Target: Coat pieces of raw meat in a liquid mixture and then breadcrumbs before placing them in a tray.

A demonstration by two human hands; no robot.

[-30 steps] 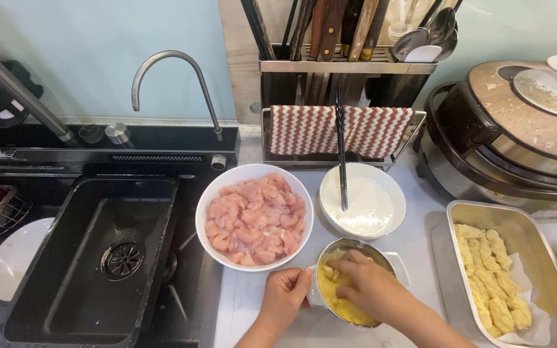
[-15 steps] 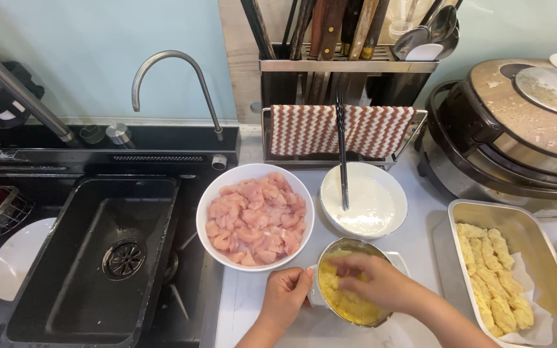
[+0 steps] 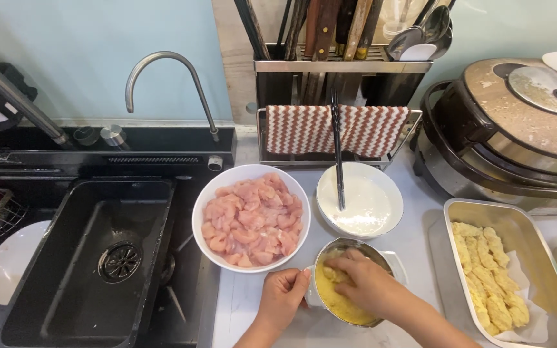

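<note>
Two bare hands enter from the bottom edge of the frame — the left hand (image 3: 283, 294) at lower centre, the right hand (image 3: 363, 281) just right of it. No gloves, rings, watch or bracelet show on either. Both forearms are uncovered to the frame's edge — no sleeve or cuff is in sight. The fingernails look short and unpainted.

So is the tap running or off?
Off. No water falls from the tap spout, and the sink below shows a bare drain with no stream or splash.
</note>
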